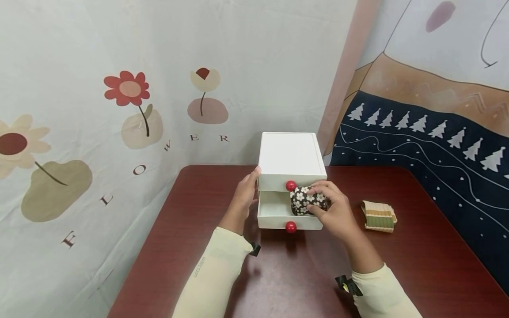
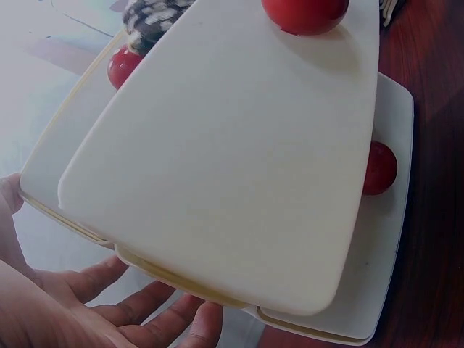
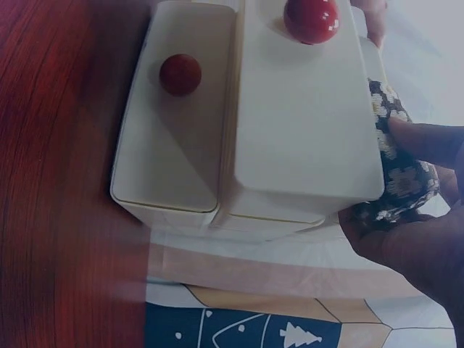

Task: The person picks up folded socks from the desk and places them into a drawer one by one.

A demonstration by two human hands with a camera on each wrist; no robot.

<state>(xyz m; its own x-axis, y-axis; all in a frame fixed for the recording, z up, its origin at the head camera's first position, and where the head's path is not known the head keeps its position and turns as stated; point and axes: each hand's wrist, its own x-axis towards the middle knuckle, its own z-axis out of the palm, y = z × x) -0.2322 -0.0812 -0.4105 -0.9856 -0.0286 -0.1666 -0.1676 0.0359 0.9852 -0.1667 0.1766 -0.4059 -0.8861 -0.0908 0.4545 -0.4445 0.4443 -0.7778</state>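
A small white drawer cabinet (image 1: 292, 152) has its middle drawer (image 1: 274, 207) pulled out. Over the right part of that drawer, my right hand (image 1: 338, 212) pinches a folded black fabric piece with white flowers (image 1: 302, 201) between thumb and fingers. In the right wrist view the black floral fabric piece (image 3: 395, 159) shows just behind the drawer front, thumb on one side of it and fingers on the other. My left hand (image 1: 244, 194) rests against the cabinet's left side. In the left wrist view its fingers (image 2: 156, 319) lie loosely extended beside the drawers.
Right of the cabinet, a folded striped knit piece (image 1: 379, 216) in green, cream and mustard lies on the dark red table (image 1: 274, 282). Red knobs stick out from the drawer fronts, including the bottom drawer's knob (image 2: 380, 168). Printed curtains hang behind and beside the table.
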